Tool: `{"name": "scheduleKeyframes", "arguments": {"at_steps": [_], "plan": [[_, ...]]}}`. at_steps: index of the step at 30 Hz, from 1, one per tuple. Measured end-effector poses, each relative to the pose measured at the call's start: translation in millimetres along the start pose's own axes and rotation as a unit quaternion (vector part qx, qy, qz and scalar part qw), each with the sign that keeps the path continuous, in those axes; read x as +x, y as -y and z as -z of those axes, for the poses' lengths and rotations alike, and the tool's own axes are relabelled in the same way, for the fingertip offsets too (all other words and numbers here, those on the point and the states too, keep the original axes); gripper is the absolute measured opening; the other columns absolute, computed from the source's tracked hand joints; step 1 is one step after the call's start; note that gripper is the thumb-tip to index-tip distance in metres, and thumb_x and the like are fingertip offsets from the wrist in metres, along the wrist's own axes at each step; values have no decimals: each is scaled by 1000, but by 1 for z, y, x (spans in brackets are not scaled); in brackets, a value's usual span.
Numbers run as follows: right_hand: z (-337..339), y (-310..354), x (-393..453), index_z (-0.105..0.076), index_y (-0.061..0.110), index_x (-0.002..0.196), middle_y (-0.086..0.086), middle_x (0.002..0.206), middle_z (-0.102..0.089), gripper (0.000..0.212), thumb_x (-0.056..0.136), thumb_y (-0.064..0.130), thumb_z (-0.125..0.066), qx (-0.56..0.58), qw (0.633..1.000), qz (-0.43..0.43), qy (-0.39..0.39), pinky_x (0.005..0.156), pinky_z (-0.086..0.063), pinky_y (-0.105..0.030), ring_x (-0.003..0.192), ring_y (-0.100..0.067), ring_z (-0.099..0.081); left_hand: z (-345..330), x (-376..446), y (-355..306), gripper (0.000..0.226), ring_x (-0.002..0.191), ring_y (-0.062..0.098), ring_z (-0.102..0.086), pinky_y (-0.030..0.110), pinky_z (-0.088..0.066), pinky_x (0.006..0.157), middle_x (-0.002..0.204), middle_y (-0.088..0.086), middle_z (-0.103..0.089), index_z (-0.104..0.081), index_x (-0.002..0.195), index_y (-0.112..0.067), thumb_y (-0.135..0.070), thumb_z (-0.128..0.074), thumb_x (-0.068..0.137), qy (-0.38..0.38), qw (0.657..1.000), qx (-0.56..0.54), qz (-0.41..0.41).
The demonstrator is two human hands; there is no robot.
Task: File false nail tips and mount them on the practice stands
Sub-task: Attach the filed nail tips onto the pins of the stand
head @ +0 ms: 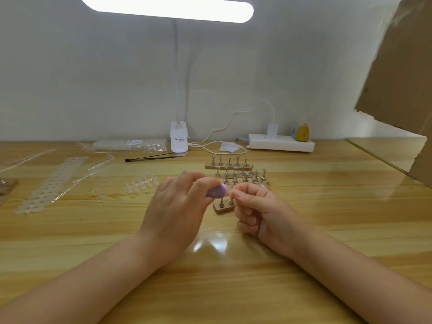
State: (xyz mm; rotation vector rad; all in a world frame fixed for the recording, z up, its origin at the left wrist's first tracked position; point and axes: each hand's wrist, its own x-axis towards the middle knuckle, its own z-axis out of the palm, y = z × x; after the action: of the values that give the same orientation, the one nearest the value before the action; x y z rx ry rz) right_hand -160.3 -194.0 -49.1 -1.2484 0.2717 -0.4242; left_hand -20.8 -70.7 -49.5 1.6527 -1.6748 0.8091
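Nail tip (232, 192) pinched in right hand (261, 213) — left hand (177, 206) grips purple file (217, 192), above practice stands (236, 170).

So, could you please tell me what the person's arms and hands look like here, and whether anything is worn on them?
Both forearms are bare as far as the frame shows: no sleeves, no gloves. The left hand and right hand carry no visible rings, and neither wrist shows a watch or bracelet. The fingernails visible on the right hand's fingers look short and unpainted, though they are small in this view.

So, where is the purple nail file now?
In the head view, at centre, the left hand grips the nail file, just before the small wooden stand.
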Motion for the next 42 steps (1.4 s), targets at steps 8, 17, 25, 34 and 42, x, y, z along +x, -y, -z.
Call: {"name": "scheduleKeyframes", "arguments": {"at_steps": [8, 17, 25, 34, 42], "plan": [[0, -1, -1, -57, 9, 90, 5, 55, -45, 6, 83, 10, -58, 14, 999, -5, 52, 43, -31, -18, 48, -8, -39, -8, -4, -2, 58, 66, 16, -52, 36, -43, 78, 106, -1, -54, -48, 122, -32, 1, -69, 79, -36, 995, 6, -96], [2, -1, -1, -58, 7, 94, 1, 64, -46, 13, 84, 15, -57, 8, 996, -28, 88, 44, -31, -19, 52, -10, -40, -8, -3, 1, 46, 64, 16, -49, 34, -42, 79, 109, -1, -47, -48, 123, -34, -2, -51, 90, -46, 986, 35, -157], [5, -1, 0, -53, 7, 104, 3, 62, -46, 22, 84, 16, -55, 11, 995, -35, 97, 44, -33, -18, 53, -9, -41, -5, -2, 2, 47, 62, 13, -48, 31, -38, 83, 108, 0, -53, -49, 121, -32, 0, -59, 87, -63, 989, 6, -137], [7, -2, 0, -52, 8, 103, 3, 63, -46, 21, 83, 15, -55, 26, 995, -28, 93, 44, -33, -18, 54, -10, -42, -2, 0, 3, 57, 57, 15, -49, 34, -42, 79, 101, 4, -64, -50, 118, -31, 2, -70, 76, -68, 992, -6, -105], [5, -1, -1, -54, 16, 87, 5, 66, -49, 5, 85, 17, -58, 41, 995, -14, 86, 45, -34, -18, 56, -9, -44, 1, 1, 6, 38, 70, 20, -65, 43, -46, 78, 103, 0, -68, -47, 116, -29, -11, -65, 88, -38, 998, -15, -52]]}}
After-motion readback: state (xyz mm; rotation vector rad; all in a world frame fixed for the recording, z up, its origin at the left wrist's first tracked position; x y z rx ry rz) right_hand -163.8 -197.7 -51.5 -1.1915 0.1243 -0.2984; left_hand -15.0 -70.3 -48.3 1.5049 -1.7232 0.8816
